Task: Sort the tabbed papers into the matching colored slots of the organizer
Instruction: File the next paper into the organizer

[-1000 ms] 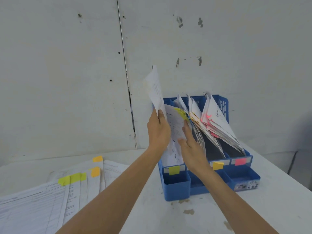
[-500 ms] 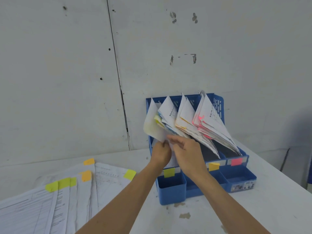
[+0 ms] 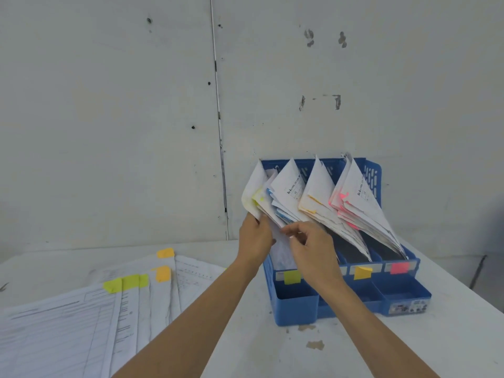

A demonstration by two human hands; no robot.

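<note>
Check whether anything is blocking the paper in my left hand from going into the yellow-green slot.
Nothing visible blocks it. The paper your left hand grips already stands in the leftmost slot of the organizer, behind the yellow-green label. Your right hand pinches the edge of the sheets beside it.

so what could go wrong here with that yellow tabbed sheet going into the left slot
The curled yellow-tabbed white sheet, gripped by the left hand, sits at the left wall of the blue plastic organizer; it might crumple or slide outside the slot.
The right hand works beside the leaning blue-tabbed paper stack; a nudge could mix sheets between slots.
The left forearm passes close to the fanned loose papers on the white table and could sweep them.
</note>
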